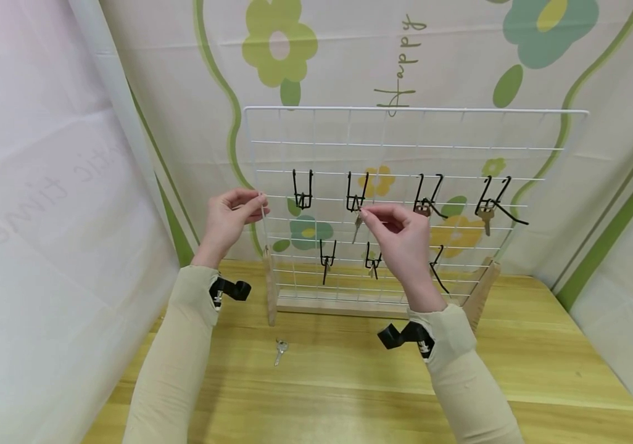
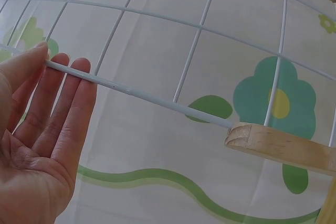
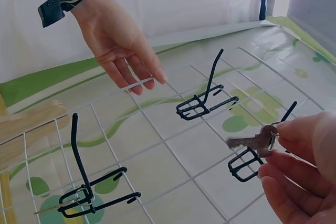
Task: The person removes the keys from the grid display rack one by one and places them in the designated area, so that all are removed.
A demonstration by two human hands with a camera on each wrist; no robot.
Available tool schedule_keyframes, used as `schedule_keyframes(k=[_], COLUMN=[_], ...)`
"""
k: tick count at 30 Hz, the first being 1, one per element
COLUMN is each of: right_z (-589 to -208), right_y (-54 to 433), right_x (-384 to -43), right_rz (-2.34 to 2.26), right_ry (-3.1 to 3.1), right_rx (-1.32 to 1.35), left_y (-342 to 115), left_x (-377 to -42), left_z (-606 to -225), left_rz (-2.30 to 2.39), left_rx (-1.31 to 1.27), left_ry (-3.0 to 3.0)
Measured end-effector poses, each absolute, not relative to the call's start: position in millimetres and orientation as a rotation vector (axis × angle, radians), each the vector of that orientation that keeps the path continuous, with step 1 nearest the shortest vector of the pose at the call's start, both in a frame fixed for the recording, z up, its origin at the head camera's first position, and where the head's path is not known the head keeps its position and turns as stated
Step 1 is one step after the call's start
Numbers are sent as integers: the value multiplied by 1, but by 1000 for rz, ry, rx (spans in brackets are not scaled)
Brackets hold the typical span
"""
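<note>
My left hand point(image 1: 232, 216) pinches the left edge wire of a white wire grid panel point(image 2: 131, 92), thumb on one side and fingertips on the other. At the second upper black hook point(image 1: 356, 196), my right hand point(image 1: 405, 237) holds a key point(image 3: 254, 141) by its small ring between thumb and fingertips. The key's blade points away from the fingers, and the hook's upturned prong point(image 3: 290, 111) rises just behind the hand. To the left, the first upper hook point(image 1: 303, 196) carries no key. A loose silver key point(image 1: 280, 351) lies on the table in front of the panel.
Keys hang on the two right upper hooks, one of them a brass-coloured key point(image 1: 485, 219). More black hooks make a lower row, including one at left point(image 1: 326, 260). Wooden feet point(image 1: 271, 287) hold the panel upright on the wooden table point(image 1: 327, 394). A flowered cloth point(image 1: 172, 74) hangs behind.
</note>
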State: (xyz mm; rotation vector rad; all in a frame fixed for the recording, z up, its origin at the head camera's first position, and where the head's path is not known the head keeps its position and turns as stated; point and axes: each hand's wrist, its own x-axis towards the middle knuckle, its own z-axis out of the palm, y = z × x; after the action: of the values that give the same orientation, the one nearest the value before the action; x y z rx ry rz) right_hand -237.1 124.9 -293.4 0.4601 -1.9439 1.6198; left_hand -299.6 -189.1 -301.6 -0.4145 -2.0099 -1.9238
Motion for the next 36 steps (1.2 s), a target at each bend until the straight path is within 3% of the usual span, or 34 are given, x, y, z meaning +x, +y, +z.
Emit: schedule_keyframes(k=[25, 36], right_z=[-285, -308], right_y=[136, 142], right_x=[-209, -191], right_rz=[1610, 1572], right_ry=[-1830, -2011], right_rx=[615, 631], left_y=[-189, -189], left_x=[-299, -299], left_z=[-302, -302], left_rz=[-1928, -1919], left_rx=[-394, -394], left_ry=[-2018, -2022])
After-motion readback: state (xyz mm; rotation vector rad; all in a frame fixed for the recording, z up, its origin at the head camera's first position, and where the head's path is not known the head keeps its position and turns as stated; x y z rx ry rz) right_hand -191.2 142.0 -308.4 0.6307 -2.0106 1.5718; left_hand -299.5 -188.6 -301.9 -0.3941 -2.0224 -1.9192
